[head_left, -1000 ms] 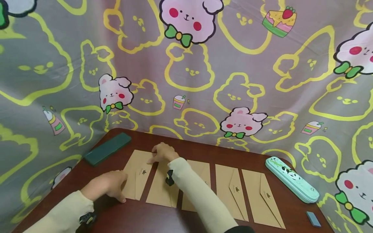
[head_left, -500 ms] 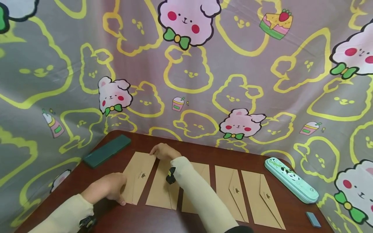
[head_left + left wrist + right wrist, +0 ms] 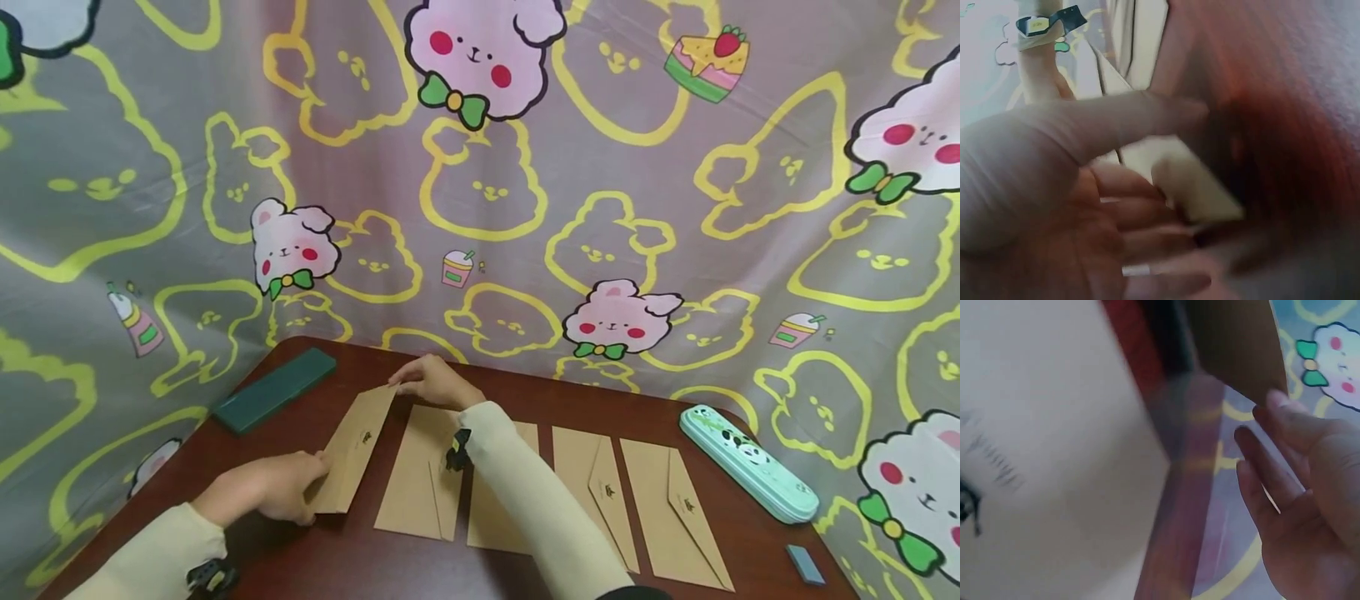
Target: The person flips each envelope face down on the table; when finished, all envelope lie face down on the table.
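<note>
Several kraft-paper envelopes lie in a row across a dark red-brown table. The leftmost envelope (image 3: 358, 446), with a small crown print, is tilted, its right edge raised. My right hand (image 3: 438, 385) pinches its far right corner; in the right wrist view, the thumb and fingers meet on the shaded underside of that envelope (image 3: 1241, 350). My left hand (image 3: 273, 485) is at its left edge, fingers touching it. The left wrist view is blurred, with the left hand's (image 3: 1066, 187) thumb stretched out and fingers relaxed. A second envelope (image 3: 412, 475) lies flat under my right forearm.
A dark green case (image 3: 276, 390) lies at the back left. On the right are a mint panda pencil case (image 3: 750, 462) and a small blue block (image 3: 806, 564). Further envelopes (image 3: 592, 492) lie to the right. A patterned curtain (image 3: 487, 250) hangs behind the table.
The leftmost envelope lay flat and is now tilted, its right edge lifted by my right hand. That hand has moved slightly up and right. The left hand has stayed by the left edge.
</note>
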The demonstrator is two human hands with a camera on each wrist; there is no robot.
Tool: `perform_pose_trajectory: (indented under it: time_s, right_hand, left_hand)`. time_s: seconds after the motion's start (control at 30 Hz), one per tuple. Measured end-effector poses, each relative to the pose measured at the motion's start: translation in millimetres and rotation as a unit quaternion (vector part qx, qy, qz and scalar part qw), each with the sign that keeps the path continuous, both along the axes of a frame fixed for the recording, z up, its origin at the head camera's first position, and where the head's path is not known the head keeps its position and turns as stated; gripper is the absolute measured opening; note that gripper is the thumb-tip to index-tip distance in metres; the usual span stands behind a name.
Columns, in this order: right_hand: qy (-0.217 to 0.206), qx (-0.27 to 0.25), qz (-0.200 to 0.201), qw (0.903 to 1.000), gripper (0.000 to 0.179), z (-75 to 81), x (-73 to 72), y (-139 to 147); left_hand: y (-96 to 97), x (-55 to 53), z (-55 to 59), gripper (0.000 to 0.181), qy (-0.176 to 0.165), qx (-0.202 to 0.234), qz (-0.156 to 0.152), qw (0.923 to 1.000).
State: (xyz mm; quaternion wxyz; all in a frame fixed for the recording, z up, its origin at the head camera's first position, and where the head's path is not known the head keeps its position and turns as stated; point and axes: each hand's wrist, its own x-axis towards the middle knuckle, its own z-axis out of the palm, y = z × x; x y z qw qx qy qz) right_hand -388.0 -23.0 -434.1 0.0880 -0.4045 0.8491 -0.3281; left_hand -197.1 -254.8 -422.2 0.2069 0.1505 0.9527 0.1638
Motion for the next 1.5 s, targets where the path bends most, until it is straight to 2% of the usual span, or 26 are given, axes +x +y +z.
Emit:
perform_pose_trajectory:
  time_s: [0.1, 0.17, 0.27, 0.37, 0.4, 0.47, 0.6, 0.7, 0.77, 0.83, 0.87, 0.9, 0.97, 1.03, 1.13, 1.23, 1.33, 1.5]
  right_hand:
    - [-0.038, -0.042, 0.013, 0.9983, 0.023, 4.6, -1.7, -3]
    - [-0.07, -0.071, 0.021, 0.9948, 0.026, 6.9, -1.9, -6]
    - [-0.108, -0.105, 0.027, 0.9883, 0.03, 8.6, -0.6, -9]
    - [-0.105, -0.12, 0.019, 0.9871, 0.032, 7.5, 2.7, -15]
    - [-0.1, -0.121, 0.015, 0.9875, 0.032, 7.2, 4.3, -17]
    - [-0.097, -0.12, 0.006, 0.988, 0.032, 7.7, 7.7, -22]
    - [-0.109, -0.112, -0.012, 0.9877, 0.031, 14.1, 13.0, -27]
    - [-0.115, -0.105, -0.018, 0.9876, 0.03, 19.2, 15.1, -27]
    - [-0.117, -0.1, -0.018, 0.988, 0.029, 21.2, 16.1, -27]
    - [-0.115, -0.093, -0.013, 0.9889, 0.03, 21.7, 16.9, -27]
    - [-0.115, -0.09, -0.012, 0.9892, 0.03, 21.6, 17.2, -27]
    - [-0.115, -0.088, -0.012, 0.9894, 0.03, 21.1, 17.4, -27]
    - [-0.112, -0.085, -0.014, 0.99, 0.03, 19.5, 17.6, -26]
    - [-0.111, -0.084, -0.017, 0.9901, 0.03, 17.8, 17.7, -25]
    - [-0.117, -0.089, -0.019, 0.9889, 0.029, 15.9, 18.1, -25]
    - [-0.128, -0.095, -0.01, 0.9871, 0.033, 15.8, 18.5, -25]
    - [-0.134, -0.096, 0.004, 0.9863, 0.041, 15.2, 17.8, -25]
    - [-0.067, -0.027, -0.036, 0.9967, 0.043, 3.9, 13.8, -22]
  left_hand:
    - [-1.5, -1.0, 4.5, 0.083, -0.016, 0.03, -0.021, 0.9992]
    - [-2.3, -1.4, 7.3, 0.086, -0.022, 0.051, -0.046, 0.9974]
    - [-3.6, -1.4, 8.9, 0.065, -0.028, 0.091, -0.089, 0.9915]
    - [-5.0, 0.5, 8.0, 0.036, -0.034, 0.136, -0.114, 0.9836]
    - [-5.1, 1.8, 8.1, 0.028, -0.039, 0.145, -0.112, 0.9823]
    - [-5.3, 4.9, 9.0, 0.022, -0.04, 0.148, -0.096, 0.9835]
    - [-4.4, 7.2, 13.9, 0.023, -0.037, 0.138, -0.08, 0.9865]
    - [-6.4, 7.1, 25.8, 0.04, -0.037, 0.12, -0.077, 0.989]
    - [-8.6, 8.3, 39.3, 0.058, -0.036, 0.108, -0.06, 0.9917]
    - [-9.5, 9.3, 53.4, 0.073, -0.008, 0.098, -0.043, 0.9943]
    - [-9.0, 9.5, 59.3, 0.076, 0.017, 0.095, -0.04, 0.9946]
    - [-7.3, 10.0, 64.6, 0.075, 0.04, 0.093, -0.032, 0.9944]
    - [-1.4, 9.5, 70.2, 0.06, 0.088, 0.088, -0.027, 0.9918]
    - [6.5, 9.7, 71.2, 0.041, 0.116, 0.093, -0.021, 0.9886]
    - [17.5, 11.1, 66.9, 0.021, 0.12, 0.105, -0.001, 0.9873]
    - [25.1, 14.3, 61.5, 0.025, 0.122, 0.096, 0.038, 0.9871]
    - [29.4, 17.2, 57.7, 0.036, 0.144, 0.073, 0.067, 0.9845]
    - [31.7, 21.5, 54.9, 0.04, 0.178, 0.052, 0.087, 0.9789]
